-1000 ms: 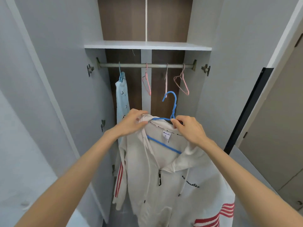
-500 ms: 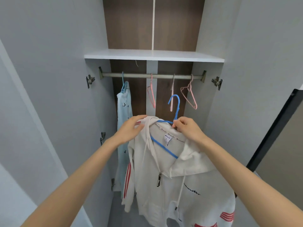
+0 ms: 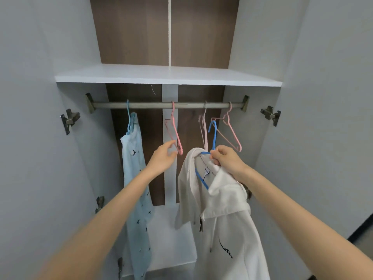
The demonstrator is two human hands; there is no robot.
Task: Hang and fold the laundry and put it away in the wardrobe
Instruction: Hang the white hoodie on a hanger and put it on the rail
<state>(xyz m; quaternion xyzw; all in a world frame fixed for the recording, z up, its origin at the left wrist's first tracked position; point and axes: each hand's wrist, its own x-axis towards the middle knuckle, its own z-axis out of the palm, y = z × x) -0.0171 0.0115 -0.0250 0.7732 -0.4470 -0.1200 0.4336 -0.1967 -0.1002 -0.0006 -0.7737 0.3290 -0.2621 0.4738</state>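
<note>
A blue garment (image 3: 134, 178) is hanging near the rail's (image 3: 157, 105) left end. Your left hand (image 3: 163, 158) is hovering loose-fingered, holding nothing, just beside a pink hanger (image 3: 174, 134); whether they are touching is unclear. Bare rail is showing to its right. Your right hand (image 3: 228, 160) is gripping the blue hanger (image 3: 213, 134) carrying the hoodie (image 3: 222, 219), below the rail; the hem is running off frame.

A metal rail (image 3: 153, 105) spans the wardrobe (image 3: 252, 47) just under a white shelf (image 3: 141, 74). Near the rail's left end hangs a blue garment (image 3: 134, 158). Three bare pink hangers (image 3: 173, 115) hang from its middle to its right end.
</note>
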